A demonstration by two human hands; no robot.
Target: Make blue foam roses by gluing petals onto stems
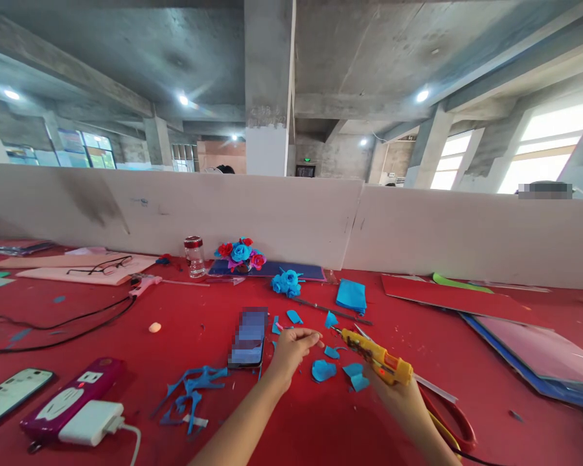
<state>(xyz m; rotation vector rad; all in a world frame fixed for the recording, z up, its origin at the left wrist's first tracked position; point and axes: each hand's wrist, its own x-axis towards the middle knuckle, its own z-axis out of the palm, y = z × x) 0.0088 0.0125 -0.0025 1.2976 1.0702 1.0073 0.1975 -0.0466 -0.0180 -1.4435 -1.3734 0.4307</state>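
Note:
My right hand (397,393) grips a yellow hot glue gun (386,362), its nozzle pointing left toward my other hand. My left hand (294,353) is closed in a pinch just left of the nozzle; what lies between its fingertips is too small to make out. Around both hands lie cut blue paper petals (323,370), with another blue piece (331,319) close by the nozzle. Partly under my right forearm are scissors with red handles (459,424). Beyond the hands rests a bunch of blue paper roses (286,283) near a dark thin stick (333,309).
A phone (249,338) and blue paper scraps (194,391) lie left of my hands. Farther left are a purple power strip (72,395) and another phone (12,395). A glass jar (194,259), a flower arrangement (240,254) and a blue paper stack (350,296) stand toward the white partition (272,207).

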